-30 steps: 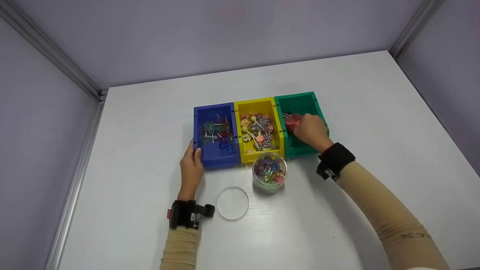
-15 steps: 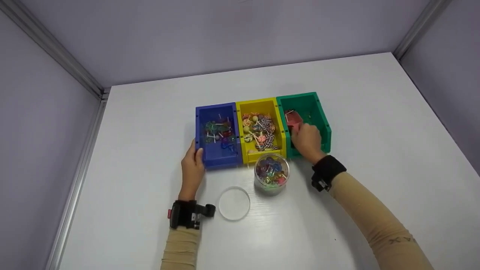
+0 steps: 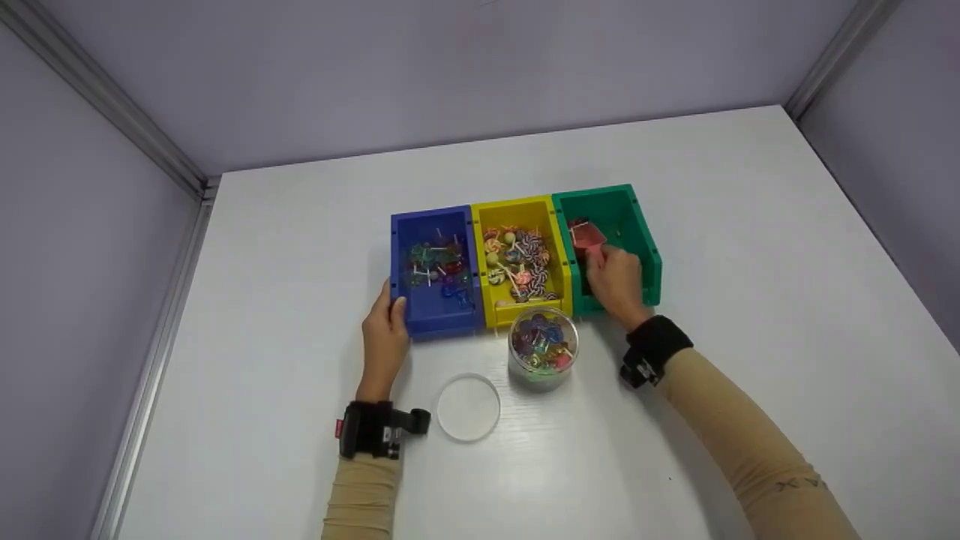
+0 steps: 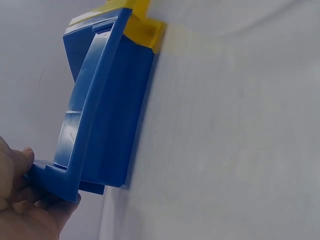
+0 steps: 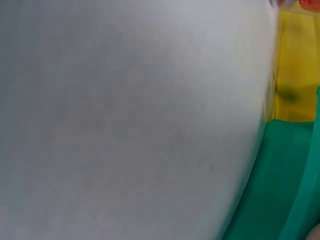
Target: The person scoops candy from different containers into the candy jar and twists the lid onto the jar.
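My left hand (image 3: 384,341) grips the left wall of the blue bin (image 3: 439,322) near its front corner; in the left wrist view thumb and fingers pinch that wall. My right hand (image 3: 619,281) reaches into the green bin (image 3: 637,240) and holds a pink scoop (image 3: 587,236) by its handle. The scoop's head lies near the bin's left wall, with a few white sticks and dark pieces beside it. Between these two stands the yellow bin (image 3: 517,210), with several swirled lollipops (image 3: 536,255). Several clear coloured lollipops (image 3: 435,259) lie in the blue bin.
A clear jar (image 3: 542,375) filled with colourful candies stands right in front of the yellow bin. To its left, a clear round lid (image 3: 468,407) lies flat on the white table (image 3: 570,465). Walls enclose the table at the back and sides.
My right hand has moved left and towards me inside the green bin, turning the scoop so that its head points away. My left hand has stayed on the blue bin.
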`<state>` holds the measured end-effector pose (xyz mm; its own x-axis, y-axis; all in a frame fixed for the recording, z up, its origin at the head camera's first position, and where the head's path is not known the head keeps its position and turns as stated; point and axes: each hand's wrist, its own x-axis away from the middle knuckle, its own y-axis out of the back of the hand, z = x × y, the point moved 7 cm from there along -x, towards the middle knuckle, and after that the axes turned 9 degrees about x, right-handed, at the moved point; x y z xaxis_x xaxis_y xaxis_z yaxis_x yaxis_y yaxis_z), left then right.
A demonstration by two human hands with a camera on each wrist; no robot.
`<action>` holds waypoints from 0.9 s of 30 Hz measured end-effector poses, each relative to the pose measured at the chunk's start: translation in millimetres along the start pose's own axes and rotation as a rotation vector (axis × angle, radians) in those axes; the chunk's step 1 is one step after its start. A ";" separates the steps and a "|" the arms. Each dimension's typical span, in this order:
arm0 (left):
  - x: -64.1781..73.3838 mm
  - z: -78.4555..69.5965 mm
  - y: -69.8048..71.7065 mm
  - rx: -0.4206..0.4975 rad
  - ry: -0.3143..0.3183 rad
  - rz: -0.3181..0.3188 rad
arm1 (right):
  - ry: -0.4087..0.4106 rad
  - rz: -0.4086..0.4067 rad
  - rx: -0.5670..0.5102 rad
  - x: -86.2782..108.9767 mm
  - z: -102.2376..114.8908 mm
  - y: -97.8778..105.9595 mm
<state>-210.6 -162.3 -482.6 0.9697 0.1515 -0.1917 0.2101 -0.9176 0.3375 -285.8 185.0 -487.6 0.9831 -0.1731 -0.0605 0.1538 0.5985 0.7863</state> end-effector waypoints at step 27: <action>0.8 -0.8 0.0 -0.018 -0.011 -0.029 | 0.032 -0.018 -0.146 1.6 -12.7 10.8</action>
<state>-209.7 -161.9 -482.0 0.9618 0.1739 -0.2113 0.2403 -0.9062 0.3480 -281.2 201.1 -487.0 0.9823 -0.1612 -0.0955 0.1822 0.7031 0.6873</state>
